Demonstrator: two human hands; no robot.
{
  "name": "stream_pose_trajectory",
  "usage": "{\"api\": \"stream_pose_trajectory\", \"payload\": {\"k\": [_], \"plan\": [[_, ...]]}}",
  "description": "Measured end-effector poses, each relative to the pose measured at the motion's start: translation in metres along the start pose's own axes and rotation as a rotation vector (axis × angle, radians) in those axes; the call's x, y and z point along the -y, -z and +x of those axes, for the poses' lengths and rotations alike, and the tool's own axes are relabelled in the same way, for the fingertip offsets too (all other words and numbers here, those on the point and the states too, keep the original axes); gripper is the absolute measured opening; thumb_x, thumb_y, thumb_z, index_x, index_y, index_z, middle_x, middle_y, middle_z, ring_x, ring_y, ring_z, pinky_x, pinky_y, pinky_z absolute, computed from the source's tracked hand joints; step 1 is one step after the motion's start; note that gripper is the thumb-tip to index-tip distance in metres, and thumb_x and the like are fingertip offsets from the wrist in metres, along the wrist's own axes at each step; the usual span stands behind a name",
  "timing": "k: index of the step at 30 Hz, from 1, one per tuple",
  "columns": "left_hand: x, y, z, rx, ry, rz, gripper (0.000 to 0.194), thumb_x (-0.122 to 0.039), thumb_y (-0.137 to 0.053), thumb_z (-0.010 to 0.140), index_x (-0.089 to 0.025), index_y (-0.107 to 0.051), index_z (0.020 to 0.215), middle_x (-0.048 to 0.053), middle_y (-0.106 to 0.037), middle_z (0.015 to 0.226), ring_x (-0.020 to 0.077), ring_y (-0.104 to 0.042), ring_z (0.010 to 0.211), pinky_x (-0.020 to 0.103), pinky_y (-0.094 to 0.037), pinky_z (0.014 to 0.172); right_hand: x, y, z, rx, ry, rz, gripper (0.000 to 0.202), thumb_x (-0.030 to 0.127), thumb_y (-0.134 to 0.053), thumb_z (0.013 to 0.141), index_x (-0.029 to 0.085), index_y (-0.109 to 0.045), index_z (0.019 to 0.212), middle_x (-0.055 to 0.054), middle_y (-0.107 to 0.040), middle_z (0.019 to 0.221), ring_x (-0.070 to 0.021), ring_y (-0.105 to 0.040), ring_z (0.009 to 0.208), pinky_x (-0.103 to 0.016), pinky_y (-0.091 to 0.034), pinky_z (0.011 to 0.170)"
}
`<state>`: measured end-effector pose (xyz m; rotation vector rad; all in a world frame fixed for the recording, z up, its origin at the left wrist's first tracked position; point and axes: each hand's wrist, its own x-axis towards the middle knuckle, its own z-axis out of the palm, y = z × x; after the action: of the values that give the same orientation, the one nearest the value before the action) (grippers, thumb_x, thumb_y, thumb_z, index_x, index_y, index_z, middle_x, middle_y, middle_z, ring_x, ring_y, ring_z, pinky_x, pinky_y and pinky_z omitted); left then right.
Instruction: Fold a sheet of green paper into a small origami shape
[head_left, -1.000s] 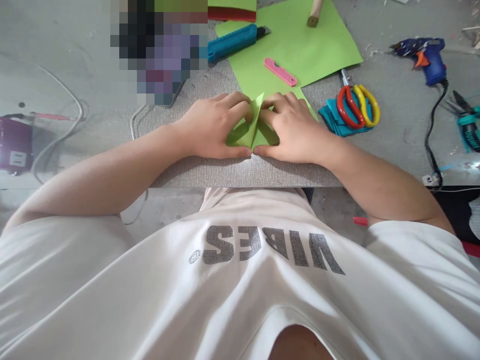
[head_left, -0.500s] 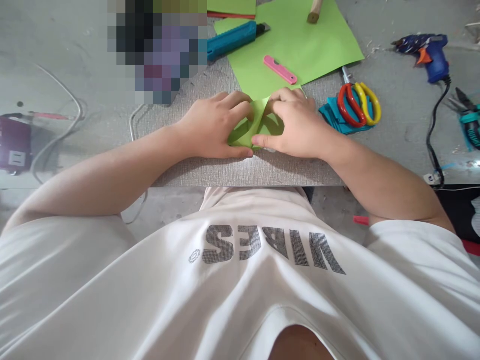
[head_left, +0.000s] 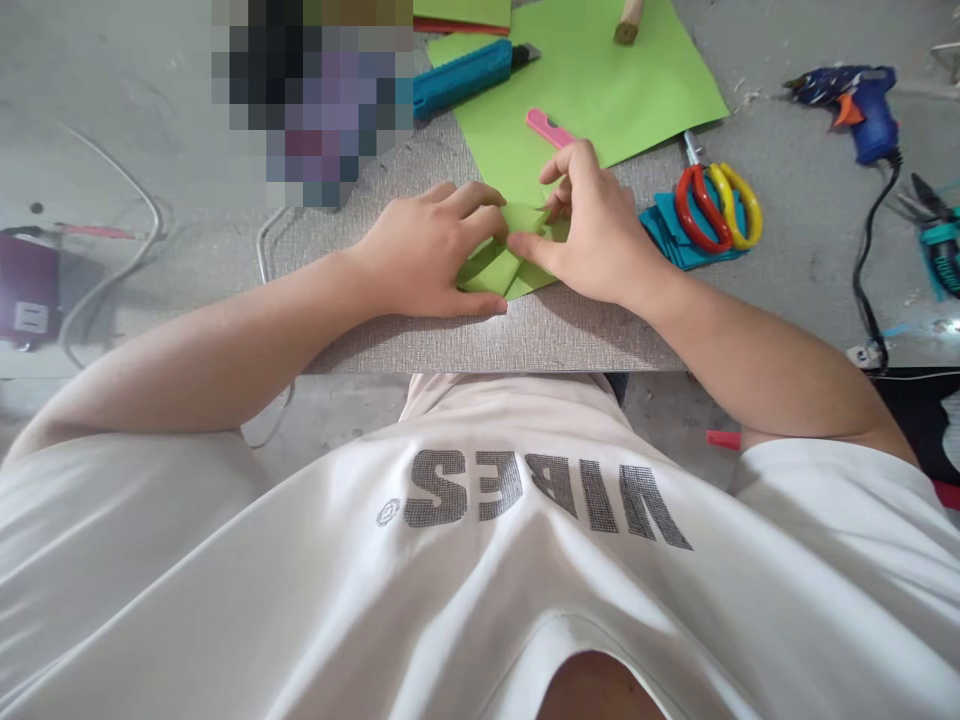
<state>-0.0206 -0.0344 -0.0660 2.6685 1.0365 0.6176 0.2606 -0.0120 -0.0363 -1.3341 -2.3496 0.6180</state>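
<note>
A small folded piece of green paper (head_left: pixel 495 268) lies on the table close to its front edge, with flaps and creases on top. My left hand (head_left: pixel 439 250) presses on its left side, fingers bent and the thumb along the near edge, holding it down. On the other side, my right hand (head_left: pixel 589 230) has its thumb on the paper's upper face and its bent fingers at the upper right corner, gripping the flap there. Part of the paper is hidden beneath both hands. Just beyond my right hand is a pink folding cutter (head_left: pixel 546 127), partly covered by the fingers.
A large green sheet (head_left: pixel 637 90) spreads behind, with a teal utility knife (head_left: pixel 465 80) and a wooden stick (head_left: pixel 628 22). Red-and-yellow scissors (head_left: pixel 705 210) rest on teal pieces (head_left: pixel 660 225). Farther right are a blue glue gun (head_left: pixel 874 120) and pliers (head_left: pixel 937 235). A white cable (head_left: pixel 154 215) runs left.
My right hand has raised its fingers and shifted slightly up, now over part of the pink cutter. The paper's raised flap lies flatter. My left hand stays in place.
</note>
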Motion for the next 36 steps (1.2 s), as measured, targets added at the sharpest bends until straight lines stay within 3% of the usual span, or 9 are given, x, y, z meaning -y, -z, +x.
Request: {"api": "stream_pose_trajectory", "payload": {"k": [6, 11, 16, 19, 23, 28, 36], "plan": [[0.000, -0.002, 0.000, -0.010, 0.004, 0.013, 0.076, -0.094, -0.069, 0.091, -0.041, -0.068, 0.145, 0.014, -0.076, 0.155, 0.0496, -0.072, 0.135, 0.063, -0.065, 0.096, 0.000, 0.004, 0.003, 0.073, 0.019, 0.011, 0.050, 0.078, -0.082, 0.103, 0.033, -0.078, 0.124, -0.012, -0.080, 0.127, -0.0407, -0.076, 0.116, -0.064, -0.065, 0.107], [0.000, -0.002, 0.000, -0.008, 0.011, 0.004, 0.076, -0.095, -0.063, 0.093, -0.040, -0.069, 0.146, 0.014, -0.076, 0.157, 0.0488, -0.071, 0.134, 0.063, -0.062, 0.094, -0.003, 0.004, 0.003, 0.079, 0.044, -0.001, 0.048, 0.079, -0.080, 0.104, 0.035, -0.084, 0.123, -0.012, -0.079, 0.119, -0.0399, -0.075, 0.112, -0.063, -0.066, 0.103], [-0.006, 0.014, 0.003, 0.134, 0.090, 0.010, 0.076, -0.094, -0.054, 0.097, -0.039, -0.073, 0.145, 0.010, -0.071, 0.165, 0.0484, -0.067, 0.143, 0.063, -0.059, 0.099, -0.005, 0.004, 0.002, 0.094, 0.068, -0.029, 0.041, 0.074, -0.079, 0.108, 0.035, -0.085, 0.120, -0.011, -0.079, 0.120, -0.0405, -0.074, 0.117, -0.062, -0.065, 0.105], [-0.013, 0.025, 0.005, 0.185, 0.149, 0.009, 0.072, -0.089, -0.056, 0.099, -0.036, -0.080, 0.140, 0.010, -0.070, 0.164, 0.0457, -0.069, 0.138, 0.061, -0.059, 0.099, -0.005, 0.005, 0.002, 0.100, 0.063, -0.033, 0.035, 0.067, -0.084, 0.107, 0.034, -0.084, 0.116, -0.011, -0.079, 0.123, -0.0406, -0.073, 0.122, -0.061, -0.063, 0.108], [-0.023, 0.033, 0.007, 0.180, 0.239, 0.007, 0.062, -0.077, -0.062, 0.103, -0.030, -0.088, 0.135, 0.010, -0.068, 0.163, 0.0337, -0.070, 0.124, 0.055, -0.062, 0.105, -0.003, 0.004, 0.003, 0.091, 0.052, -0.009, 0.030, 0.059, -0.089, 0.105, 0.031, -0.081, 0.109, -0.011, -0.078, 0.124, -0.0398, -0.073, 0.124, -0.057, -0.060, 0.110], [-0.028, 0.032, 0.009, 0.160, 0.316, 0.012, 0.049, -0.068, -0.074, 0.101, -0.033, -0.093, 0.129, 0.013, -0.072, 0.150, 0.0341, -0.075, 0.117, 0.053, -0.063, 0.101, 0.001, 0.004, 0.003, 0.089, 0.020, -0.019, 0.026, 0.052, -0.091, 0.103, 0.029, -0.079, 0.104, -0.012, -0.077, 0.124, -0.0399, -0.074, 0.122, -0.057, -0.059, 0.108], [-0.032, 0.037, 0.013, 0.275, 0.337, 0.069, 0.066, -0.063, -0.068, 0.105, -0.031, -0.083, 0.161, 0.014, -0.074, 0.151, 0.0335, -0.076, 0.114, 0.051, -0.062, 0.100, 0.001, 0.003, 0.002, 0.083, 0.037, -0.019, 0.024, 0.049, -0.092, 0.103, 0.029, -0.079, 0.106, -0.011, -0.076, 0.124, -0.0398, -0.072, 0.123, -0.057, -0.058, 0.108]]}}
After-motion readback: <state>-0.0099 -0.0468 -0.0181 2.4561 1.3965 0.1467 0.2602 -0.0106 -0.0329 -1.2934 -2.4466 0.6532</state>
